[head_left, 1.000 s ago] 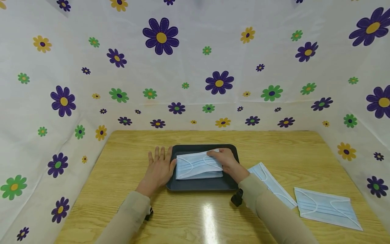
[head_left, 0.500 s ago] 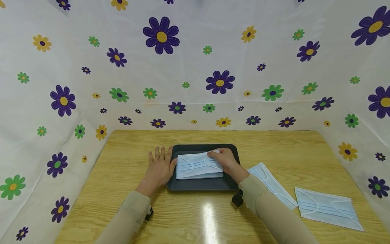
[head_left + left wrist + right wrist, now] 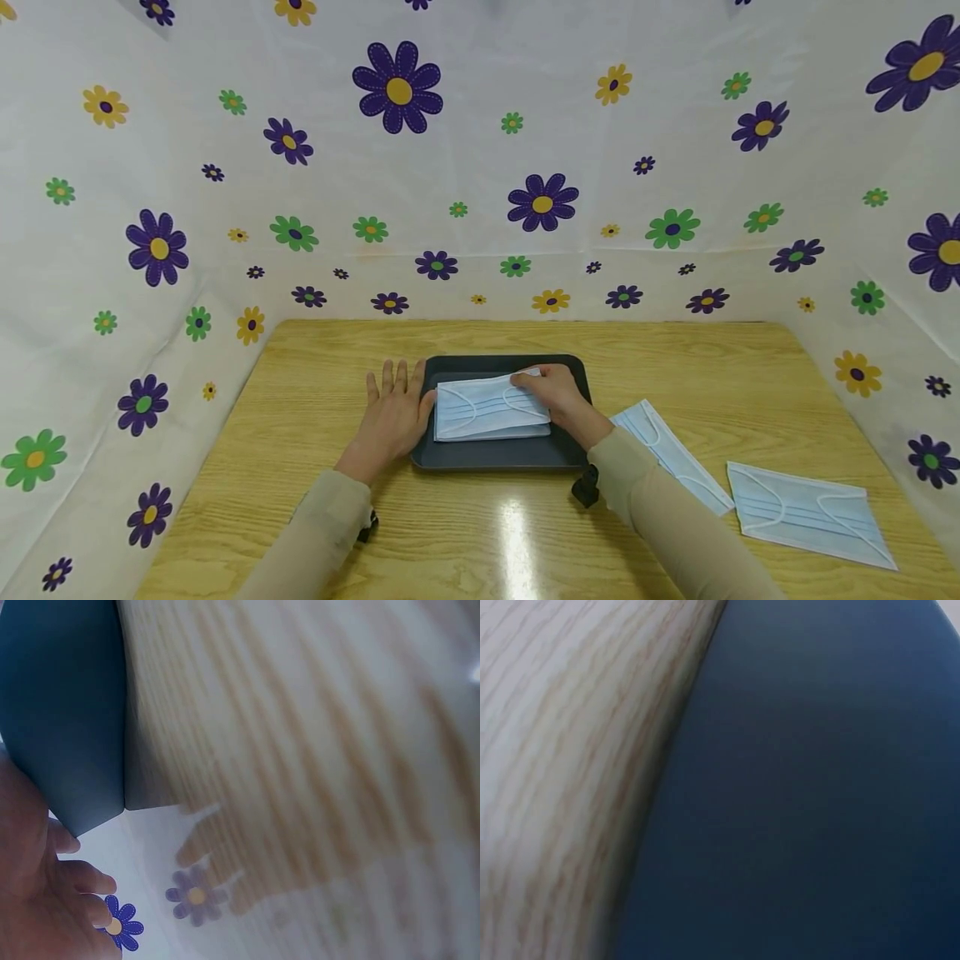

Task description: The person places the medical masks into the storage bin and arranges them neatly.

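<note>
A dark tray [image 3: 487, 457] lies on the wooden table, with light blue pleated face masks in it, one over another. My right hand [image 3: 561, 398] pinches the top face mask [image 3: 480, 407] at its right end, thumb on its upper face. That mask's right side is a little raised above the face mask below [image 3: 525, 432]. At the tray's left rim rests my left hand [image 3: 390, 421], its fingers straight and spread, thumb over the rim. In the left wrist view, the left hand's fingers [image 3: 86, 877] show beside the tray's wall [image 3: 67, 712]. Only the tray's wall [image 3: 795, 787] and table show in the right wrist view.
To the right of the tray, one face mask [image 3: 675, 458] lies slanted, partly under the right forearm. Another face mask [image 3: 810, 512] lies flat near the table's right edge. A white cloth [image 3: 465, 150] with printed flowers surrounds the table [image 3: 450, 533] at the back and sides.
</note>
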Action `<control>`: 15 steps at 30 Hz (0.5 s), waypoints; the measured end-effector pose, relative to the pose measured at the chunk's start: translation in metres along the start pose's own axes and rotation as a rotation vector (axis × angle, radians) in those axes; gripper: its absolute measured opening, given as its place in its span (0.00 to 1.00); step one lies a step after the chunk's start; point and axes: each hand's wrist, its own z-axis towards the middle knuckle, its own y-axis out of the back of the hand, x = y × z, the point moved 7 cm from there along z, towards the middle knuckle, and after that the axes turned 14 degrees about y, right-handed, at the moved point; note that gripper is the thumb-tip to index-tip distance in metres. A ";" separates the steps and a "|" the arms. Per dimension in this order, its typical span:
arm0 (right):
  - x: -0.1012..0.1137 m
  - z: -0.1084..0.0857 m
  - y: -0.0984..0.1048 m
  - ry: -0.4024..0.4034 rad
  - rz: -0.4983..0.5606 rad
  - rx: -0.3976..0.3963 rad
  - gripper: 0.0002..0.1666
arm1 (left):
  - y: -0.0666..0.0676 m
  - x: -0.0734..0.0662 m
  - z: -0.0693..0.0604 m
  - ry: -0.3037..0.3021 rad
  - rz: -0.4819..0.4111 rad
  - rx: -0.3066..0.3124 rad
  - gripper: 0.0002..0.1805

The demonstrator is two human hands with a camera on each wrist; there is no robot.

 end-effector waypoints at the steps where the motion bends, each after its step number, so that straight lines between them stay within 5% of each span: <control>1: 0.000 0.000 0.000 0.000 -0.001 0.001 0.13 | 0.000 0.000 0.000 -0.001 0.000 -0.001 0.37; 15: 0.005 0.000 -0.003 0.022 -0.034 0.020 0.14 | 0.000 0.000 0.000 -0.007 0.000 -0.005 0.37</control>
